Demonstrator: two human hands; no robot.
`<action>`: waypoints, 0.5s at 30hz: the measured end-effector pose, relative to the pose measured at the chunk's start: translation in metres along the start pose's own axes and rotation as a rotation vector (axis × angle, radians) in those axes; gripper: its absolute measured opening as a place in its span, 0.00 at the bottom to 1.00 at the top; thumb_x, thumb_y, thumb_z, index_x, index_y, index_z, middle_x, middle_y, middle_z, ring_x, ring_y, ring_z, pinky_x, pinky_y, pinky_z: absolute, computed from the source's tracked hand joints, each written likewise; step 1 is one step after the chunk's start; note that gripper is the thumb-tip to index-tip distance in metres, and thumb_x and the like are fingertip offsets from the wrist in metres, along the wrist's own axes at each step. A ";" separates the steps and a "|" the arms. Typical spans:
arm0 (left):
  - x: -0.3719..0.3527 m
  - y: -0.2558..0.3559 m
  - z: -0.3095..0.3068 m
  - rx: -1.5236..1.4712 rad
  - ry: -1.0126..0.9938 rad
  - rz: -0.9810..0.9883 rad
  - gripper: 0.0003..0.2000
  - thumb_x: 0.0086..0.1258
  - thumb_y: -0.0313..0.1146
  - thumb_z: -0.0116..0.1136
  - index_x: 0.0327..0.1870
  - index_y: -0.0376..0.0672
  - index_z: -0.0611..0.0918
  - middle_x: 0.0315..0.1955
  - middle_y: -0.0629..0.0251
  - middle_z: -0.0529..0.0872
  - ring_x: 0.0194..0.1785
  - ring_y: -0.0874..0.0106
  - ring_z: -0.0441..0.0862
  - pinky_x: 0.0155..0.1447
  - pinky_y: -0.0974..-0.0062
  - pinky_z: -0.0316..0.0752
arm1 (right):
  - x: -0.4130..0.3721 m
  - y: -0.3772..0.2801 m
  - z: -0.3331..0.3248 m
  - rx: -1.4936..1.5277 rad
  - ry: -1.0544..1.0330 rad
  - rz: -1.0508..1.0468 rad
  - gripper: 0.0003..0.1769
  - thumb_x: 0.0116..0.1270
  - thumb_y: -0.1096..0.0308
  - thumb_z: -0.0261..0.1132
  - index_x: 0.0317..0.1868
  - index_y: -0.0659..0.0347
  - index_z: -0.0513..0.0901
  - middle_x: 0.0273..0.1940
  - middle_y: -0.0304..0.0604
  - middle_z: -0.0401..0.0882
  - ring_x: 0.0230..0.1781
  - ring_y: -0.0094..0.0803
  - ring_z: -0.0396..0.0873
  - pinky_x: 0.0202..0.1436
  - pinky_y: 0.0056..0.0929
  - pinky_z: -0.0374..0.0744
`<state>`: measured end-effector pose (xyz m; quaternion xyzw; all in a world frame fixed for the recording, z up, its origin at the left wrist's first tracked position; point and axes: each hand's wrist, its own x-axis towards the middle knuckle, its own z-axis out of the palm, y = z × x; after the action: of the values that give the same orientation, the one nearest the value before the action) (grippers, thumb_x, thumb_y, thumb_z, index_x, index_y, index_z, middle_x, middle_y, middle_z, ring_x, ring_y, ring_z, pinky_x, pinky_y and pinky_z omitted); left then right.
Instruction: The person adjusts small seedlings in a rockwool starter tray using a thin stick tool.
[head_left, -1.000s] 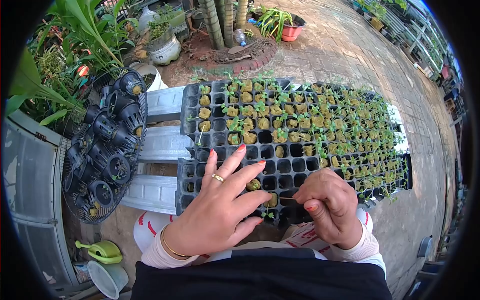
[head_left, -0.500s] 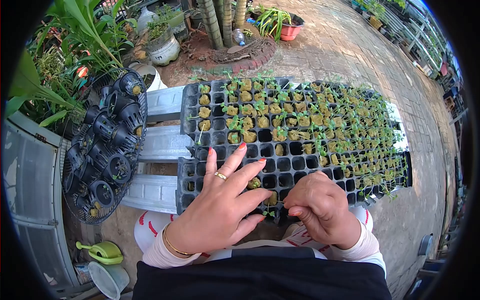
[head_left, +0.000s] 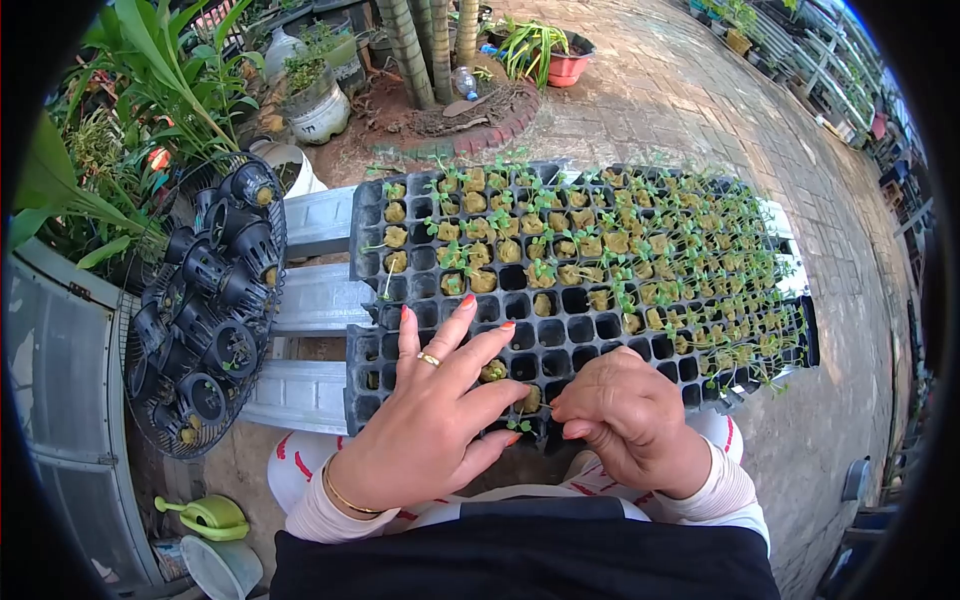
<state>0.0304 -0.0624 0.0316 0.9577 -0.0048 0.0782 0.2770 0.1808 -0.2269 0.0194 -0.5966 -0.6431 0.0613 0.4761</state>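
My left hand (head_left: 415, 420) lies with its fingers spread over the near left part of a black seedling tray (head_left: 580, 329). Its thumb and index finger are beside a brown growing plug (head_left: 530, 399) and a small green seedling (head_left: 519, 426) at the near edge. Another plug (head_left: 493, 371) shows between the fingers. Close by on the right, my right hand (head_left: 635, 420) is closed in a pinch over the tray's near edge; whatever is between its fingertips is too small or hidden to make out. Many cells farther back hold plugs with thin sprouts, densest on the right.
The tray rests on a slatted metal bench (head_left: 310, 298). To the left, a wire basket (head_left: 270, 300) holds black net pots (head_left: 232, 348). A green watering can (head_left: 215, 517) and a pale bucket (head_left: 222, 568) stand on the ground at lower left. A red planter (head_left: 569, 68) is beyond.
The view has shifted slightly, so the tray and both hands appear a little farther left. Both hands keep nearly the same pose beside the same plug.
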 end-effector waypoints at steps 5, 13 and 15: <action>0.000 0.001 0.001 0.004 0.006 0.004 0.18 0.52 0.34 0.70 0.45 0.45 0.83 0.64 0.54 0.68 0.73 0.44 0.52 0.68 0.30 0.34 | -0.002 -0.002 -0.004 0.010 0.004 0.021 0.09 0.54 0.76 0.70 0.35 0.61 0.79 0.30 0.41 0.80 0.30 0.37 0.78 0.35 0.33 0.71; -0.001 0.002 -0.001 0.052 -0.025 0.007 0.17 0.57 0.36 0.68 0.48 0.46 0.82 0.64 0.53 0.65 0.72 0.44 0.52 0.65 0.26 0.38 | -0.002 -0.003 -0.017 0.006 0.043 0.020 0.07 0.56 0.75 0.68 0.35 0.61 0.79 0.30 0.41 0.81 0.30 0.37 0.78 0.34 0.33 0.71; 0.000 0.002 -0.001 0.050 -0.027 0.007 0.17 0.57 0.36 0.68 0.48 0.46 0.82 0.64 0.53 0.66 0.72 0.44 0.52 0.65 0.26 0.38 | -0.003 -0.003 -0.017 0.005 0.050 0.024 0.07 0.56 0.75 0.68 0.35 0.61 0.79 0.30 0.41 0.81 0.29 0.37 0.78 0.34 0.33 0.71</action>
<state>0.0299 -0.0633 0.0330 0.9652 -0.0099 0.0665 0.2528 0.1903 -0.2383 0.0289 -0.6044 -0.6236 0.0536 0.4929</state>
